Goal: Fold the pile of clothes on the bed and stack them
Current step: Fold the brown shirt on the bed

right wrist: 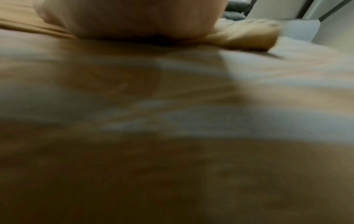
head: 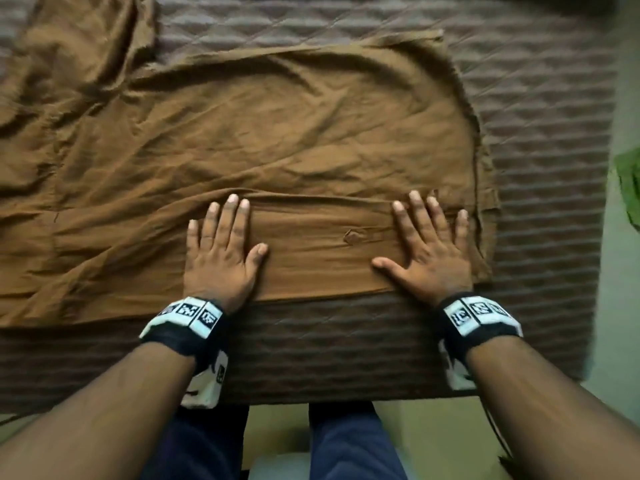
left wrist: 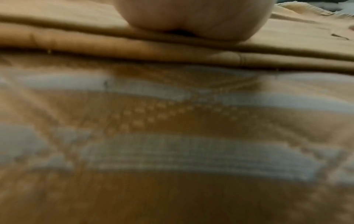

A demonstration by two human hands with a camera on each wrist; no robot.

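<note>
A large brown garment (head: 277, 133) lies spread and wrinkled across the quilted bed (head: 540, 150). Its near edge is folded over into a flat band (head: 322, 251). My left hand (head: 221, 244) lies flat on the band's left end, fingers straight and spread. My right hand (head: 426, 247) presses flat on the right end, fingers splayed. In the left wrist view the heel of the left hand (left wrist: 191, 19) rests on the layered brown cloth (left wrist: 268, 45). The right wrist view is blurred; the heel of the right hand (right wrist: 134, 18) sits on cloth, whose corner (right wrist: 245, 36) bunches beside it.
The bed's near edge (head: 329, 389) runs just in front of my legs. A green cloth (head: 628, 181) hangs at the right, beyond the bed's side. More brown fabric (head: 76, 50) is rumpled at the far left.
</note>
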